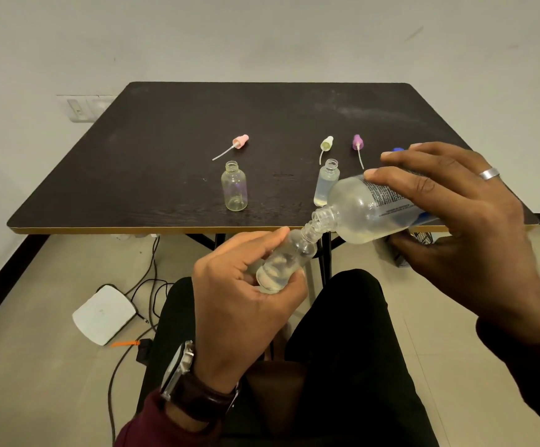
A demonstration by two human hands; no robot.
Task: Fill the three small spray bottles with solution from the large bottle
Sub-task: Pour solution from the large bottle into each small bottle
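Pouring is underway: off the surface (165,162) at its 5 o'clock edge, the right hand (462,227) grasps the tilted large bottle (365,211), mouth touching the small bottle (286,262) gripped by the left hand (239,304). Next, judge the level, then right the large bottle.

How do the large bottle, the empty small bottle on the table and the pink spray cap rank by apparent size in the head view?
1. Large bottle, though nearest the camera.
2. Empty small bottle.
3. Pink spray cap.
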